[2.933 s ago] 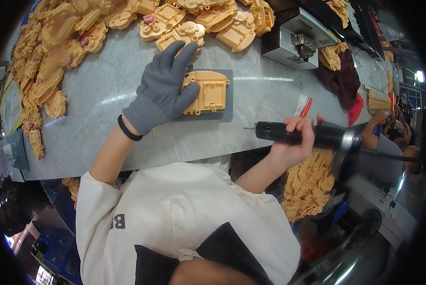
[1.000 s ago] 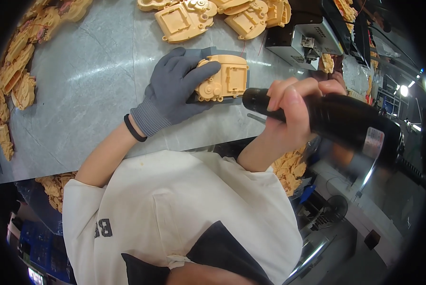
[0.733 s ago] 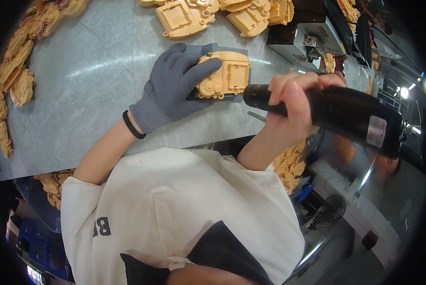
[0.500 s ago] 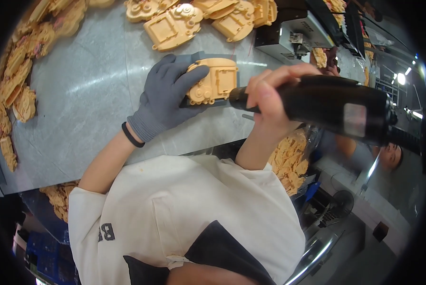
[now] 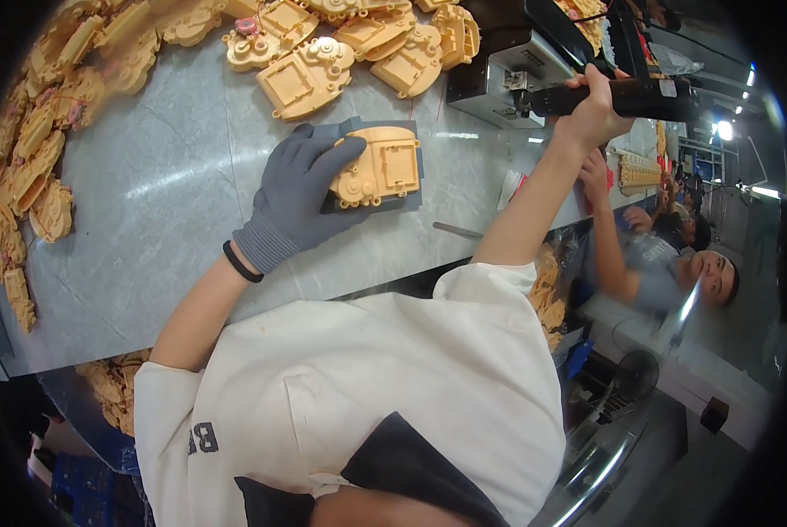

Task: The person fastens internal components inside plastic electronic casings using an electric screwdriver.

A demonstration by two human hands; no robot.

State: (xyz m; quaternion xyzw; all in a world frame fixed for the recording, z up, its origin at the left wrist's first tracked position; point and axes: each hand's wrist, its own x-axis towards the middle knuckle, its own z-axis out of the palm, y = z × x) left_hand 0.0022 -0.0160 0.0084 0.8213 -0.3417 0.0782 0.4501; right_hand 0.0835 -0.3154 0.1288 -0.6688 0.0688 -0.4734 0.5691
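My left hand [image 5: 297,189], in a grey glove, grips a yellow plastic housing [image 5: 385,167] by its left side, the thumb lying over its top. Under the housing is a dark grey block [image 5: 416,195] on the table. My bare right hand [image 5: 595,110] is wrapped round a black electric screwdriver [image 5: 653,99], held out level to the far right. The screwdriver's tip is at the front of a metal and black box-shaped screw feeder [image 5: 496,83]; whether they touch I cannot tell.
Several yellow housings [image 5: 301,79] lie at the back of the grey table [image 5: 165,255], and a heap of them [image 5: 38,167] lines its left side. A thin metal tool [image 5: 458,230] lies near the front edge. A co-worker [image 5: 657,263] sits to the right. Bags of yellow parts [image 5: 112,386] stand below the table.
My right hand has carried the electric screwdriver away from the housing, rightward and back to the screw feeder. My left hand still holds the housing on the block.
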